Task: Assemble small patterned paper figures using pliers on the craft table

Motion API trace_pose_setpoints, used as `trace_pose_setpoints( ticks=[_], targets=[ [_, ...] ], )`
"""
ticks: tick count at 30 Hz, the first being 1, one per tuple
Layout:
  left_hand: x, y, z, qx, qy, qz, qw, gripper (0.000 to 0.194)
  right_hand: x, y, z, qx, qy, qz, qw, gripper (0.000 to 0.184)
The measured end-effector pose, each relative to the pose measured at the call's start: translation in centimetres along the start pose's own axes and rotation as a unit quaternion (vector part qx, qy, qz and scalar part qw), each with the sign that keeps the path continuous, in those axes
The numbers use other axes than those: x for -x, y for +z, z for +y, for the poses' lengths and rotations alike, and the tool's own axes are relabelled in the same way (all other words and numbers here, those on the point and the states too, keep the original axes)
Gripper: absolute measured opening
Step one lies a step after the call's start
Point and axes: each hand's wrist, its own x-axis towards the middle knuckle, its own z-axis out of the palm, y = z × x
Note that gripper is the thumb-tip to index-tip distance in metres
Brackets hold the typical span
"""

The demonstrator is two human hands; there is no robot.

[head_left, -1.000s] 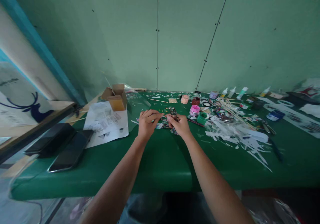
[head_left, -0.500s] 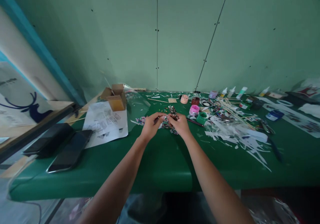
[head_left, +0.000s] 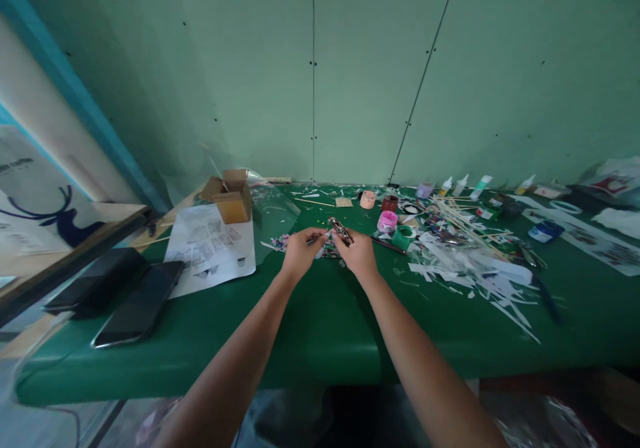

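My right hand [head_left: 356,255] is closed round a small metal plier-like tool [head_left: 340,229], whose jaws point up and left. My left hand [head_left: 300,253] pinches a thin stick or wire [head_left: 318,238] whose tip meets the tool's jaws. Both hands hover just above the green table [head_left: 320,328], over a little heap of small coloured bits [head_left: 285,241].
A small open cardboard box [head_left: 231,197] and a printed sheet [head_left: 213,248] lie left of the hands. Two dark phones [head_left: 135,301] rest near the left edge. Paint pots [head_left: 389,221], glue bottles [head_left: 483,186], wooden sticks and white paper scraps [head_left: 475,271] crowd the right.
My left hand has moved right toward the right hand, bringing the thin piece up to the tool. The tool has tilted further left.
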Motion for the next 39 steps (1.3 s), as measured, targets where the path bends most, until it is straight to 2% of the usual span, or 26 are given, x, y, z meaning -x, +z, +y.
trace_pose_setpoints(
  ticks=[9,18,23,28,34,39],
  targets=[
    [0.13,0.06,0.18,-0.012,0.016,-0.021,1.000,0.021,-0.23,-0.01,0.36,0.047,0.006,-0.019,0.999,0.029],
    [0.23,-0.09,0.11,-0.074,0.054,-0.024,0.995,0.014,0.15,-0.46,-0.19,0.142,-0.054,-0.037,0.988,0.019],
    [0.24,-0.09,0.40,-0.088,0.043,-0.019,0.995,0.014,0.21,-0.50,-0.39,0.163,-0.066,-0.047,0.983,0.019],
    [0.11,0.06,0.11,-0.044,0.026,-0.017,0.999,0.015,0.24,-0.27,-0.35,0.170,-0.050,-0.033,0.984,0.019],
    [0.00,0.01,-0.21,-0.032,0.023,-0.022,0.999,0.018,0.01,-0.16,-0.03,0.145,-0.017,-0.069,0.987,0.022],
    [-0.01,-0.02,-0.11,-0.030,0.021,-0.015,0.999,0.018,0.07,0.02,0.15,0.136,-0.016,-0.051,0.989,0.023]
  ],
)
